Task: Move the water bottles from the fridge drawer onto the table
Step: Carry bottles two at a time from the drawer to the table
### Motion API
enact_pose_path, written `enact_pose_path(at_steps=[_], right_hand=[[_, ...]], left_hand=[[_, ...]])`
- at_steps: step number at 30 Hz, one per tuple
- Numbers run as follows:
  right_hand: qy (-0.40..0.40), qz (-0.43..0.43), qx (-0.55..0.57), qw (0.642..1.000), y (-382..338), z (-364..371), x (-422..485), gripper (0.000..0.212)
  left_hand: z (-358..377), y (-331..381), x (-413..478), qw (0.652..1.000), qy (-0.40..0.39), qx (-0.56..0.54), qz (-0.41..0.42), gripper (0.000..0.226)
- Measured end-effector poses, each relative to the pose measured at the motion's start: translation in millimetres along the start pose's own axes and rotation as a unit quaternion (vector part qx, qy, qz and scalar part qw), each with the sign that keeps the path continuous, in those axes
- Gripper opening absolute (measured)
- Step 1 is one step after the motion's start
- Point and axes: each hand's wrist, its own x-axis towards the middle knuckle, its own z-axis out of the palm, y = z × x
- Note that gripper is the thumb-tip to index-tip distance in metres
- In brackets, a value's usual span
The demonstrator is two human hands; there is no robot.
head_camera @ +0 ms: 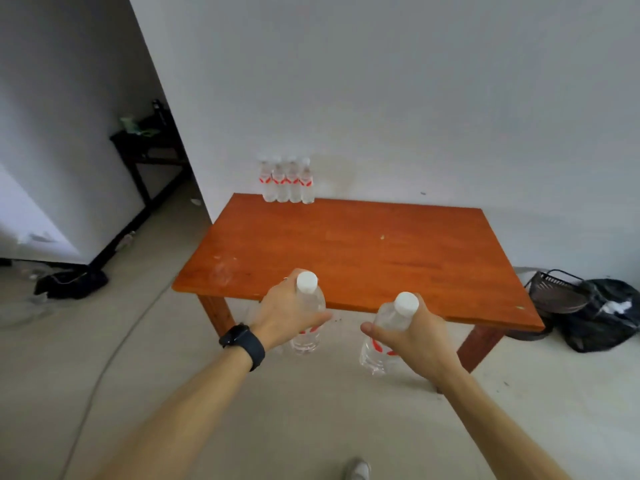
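Left grip [287, 311] is wrapped round the shoulder of one water bottle [315, 301]. Right grip [415, 337] grasps a second bottle [375, 351] likewise, thumb across the front. Both bottles are held upright, caps up, at the near edge of the surface [363, 251], and neither rests on it. Four bottles [287, 181] stand in a row at the far edge against the wall.

Assessed step: carrying, close to placement. The next move calls for reaching forward, lowering both bottles upright near the row, then letting go. Both forearms extend forward, roughly parallel.

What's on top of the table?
Four upright water bottles in a row at the table's far edge. The left hand and its bottle hide part of the near edge.
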Motion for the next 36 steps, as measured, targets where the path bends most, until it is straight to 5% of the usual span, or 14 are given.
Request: enact_pose_path(at_steps=[24,36], right_hand=[[-0.142,0.026,0.054,0.988,-79.6,146.6,395.0,0.077],[-0.108,0.089,0.051,0.989,-158.9,278.6,567.0,0.069]], left_hand=[[-82.6,-175.5,358.8,0.994,0.02,0.019,-0.102,0.065],[-144.7,-281.7,555.3,0.994,-0.046,-0.018,-0.097,0.06]])
